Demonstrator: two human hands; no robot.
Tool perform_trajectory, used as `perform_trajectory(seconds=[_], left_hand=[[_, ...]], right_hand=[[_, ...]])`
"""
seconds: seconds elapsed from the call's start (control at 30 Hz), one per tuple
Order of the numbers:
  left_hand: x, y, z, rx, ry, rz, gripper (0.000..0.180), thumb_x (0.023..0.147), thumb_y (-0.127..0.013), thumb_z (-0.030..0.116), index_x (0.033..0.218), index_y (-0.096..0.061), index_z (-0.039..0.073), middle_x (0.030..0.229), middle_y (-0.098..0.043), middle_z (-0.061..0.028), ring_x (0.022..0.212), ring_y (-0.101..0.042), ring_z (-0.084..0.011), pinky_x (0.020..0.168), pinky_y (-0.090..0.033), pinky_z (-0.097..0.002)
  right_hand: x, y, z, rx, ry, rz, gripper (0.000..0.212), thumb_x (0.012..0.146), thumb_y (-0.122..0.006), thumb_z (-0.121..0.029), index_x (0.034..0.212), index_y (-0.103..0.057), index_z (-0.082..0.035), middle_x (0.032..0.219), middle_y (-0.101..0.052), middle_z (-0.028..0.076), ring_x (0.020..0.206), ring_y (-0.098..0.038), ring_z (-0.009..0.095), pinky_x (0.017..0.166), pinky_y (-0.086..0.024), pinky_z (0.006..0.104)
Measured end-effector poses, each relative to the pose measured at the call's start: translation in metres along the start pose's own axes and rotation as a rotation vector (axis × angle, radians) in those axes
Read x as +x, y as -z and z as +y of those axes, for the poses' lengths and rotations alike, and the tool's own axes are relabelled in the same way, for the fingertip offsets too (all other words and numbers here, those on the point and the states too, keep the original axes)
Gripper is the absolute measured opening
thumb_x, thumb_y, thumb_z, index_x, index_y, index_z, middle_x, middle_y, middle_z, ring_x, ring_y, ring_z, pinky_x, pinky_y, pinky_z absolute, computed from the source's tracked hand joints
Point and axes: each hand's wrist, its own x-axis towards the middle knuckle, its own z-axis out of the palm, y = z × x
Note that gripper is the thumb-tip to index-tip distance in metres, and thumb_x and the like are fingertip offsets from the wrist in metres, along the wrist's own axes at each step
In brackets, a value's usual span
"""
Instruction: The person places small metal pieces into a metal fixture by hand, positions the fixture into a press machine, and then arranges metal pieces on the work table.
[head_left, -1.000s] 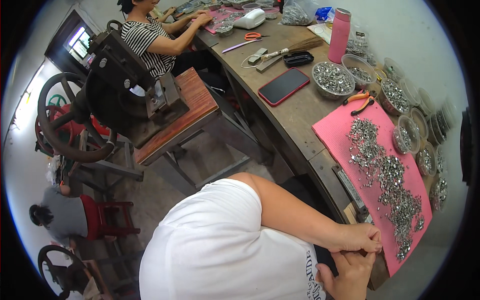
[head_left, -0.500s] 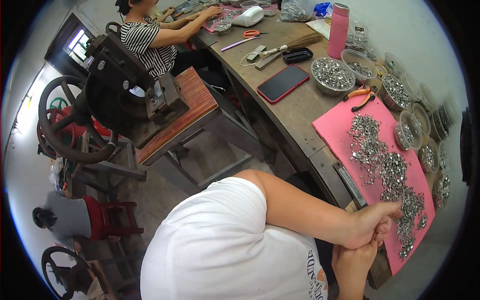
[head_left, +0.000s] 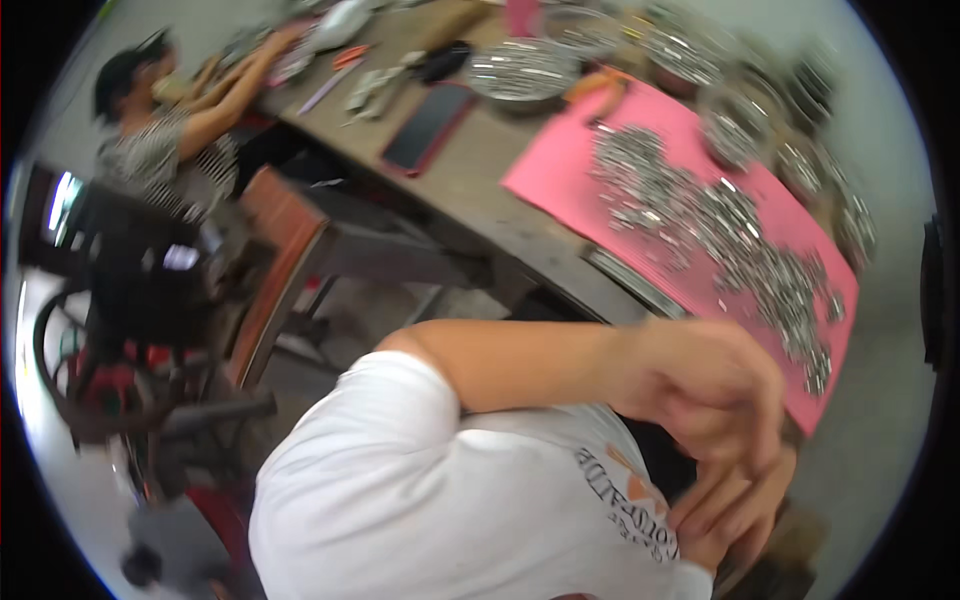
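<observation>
Both hands are off the work surface, held close together in front of my white shirt, low on the right and blurred by motion. My left hand (head_left: 700, 385) reaches across from the left, wrist bent, its fingers loosely curved downward; I see nothing in it. Just below, my right hand (head_left: 735, 510) has bent fingers with gaps between them, close to the left fingertips. Whether the two touch, I cannot tell. Beyond them a pink mat (head_left: 550, 170) lies on the table, strewn with a heap of small shiny metal pieces (head_left: 740, 240).
Bowls of metal pieces (head_left: 522, 75) line the mat's far and right sides. Orange-handled pliers (head_left: 600, 90) lie at its far edge. A phone (head_left: 430, 128) rests left of it. A dark hand-wheel press (head_left: 130, 280) stands left; a person in stripes (head_left: 160, 150) sits at the table.
The view has swung, shifting table and mat left and up. My hands, clasped together before beside the mat's near edge, now show looser fingers and sit nearer my body.
</observation>
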Motion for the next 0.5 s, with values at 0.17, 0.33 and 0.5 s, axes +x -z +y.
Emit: perform_trajectory(seconds=[0.17,0.33,0.5], left_hand=[[-0.01,0.013,0.023,0.222,-0.066,-0.365,0.049,0.088,-0.074,0.048,0.096,-0.076,-0.001,0.073,-0.065,-0.0059,0.056,-0.055,-0.016,0.053,-0.037,-0.0296],[-0.001,-0.017,0.002,0.158,0.21,-0.392,0.098,0.074,-0.081,0.066,0.135,-0.055,-0.006,0.086,-0.066,-0.0073,0.065,-0.06,-0.0133,0.055,-0.045,-0.0226],[0.015,-0.032,0.016,0.269,0.043,-0.431,0.086,0.08,-0.076,0.062,0.126,-0.062,-0.01,0.094,-0.067,-0.0135,0.067,-0.064,-0.0196,0.055,-0.046,-0.0306]], right_hand=[[-0.037,-0.032,-0.018,-0.031,-0.168,0.686,0.041,0.1,-0.063,-0.03,0.107,-0.07,0.009,0.09,-0.072,0.028,0.084,-0.074,0.042,0.108,-0.04,0.0646],[-0.053,-0.05,-0.022,-0.243,-0.301,0.86,0.045,0.09,-0.072,-0.034,0.103,-0.073,0.008,0.089,-0.073,0.026,0.084,-0.074,0.036,0.106,-0.045,0.0592],[-0.065,-0.047,-0.019,-0.381,-0.48,0.85,0.043,0.069,-0.078,-0.021,0.101,-0.076,0.007,0.097,-0.076,0.022,0.088,-0.074,0.031,0.102,-0.046,0.0483]])
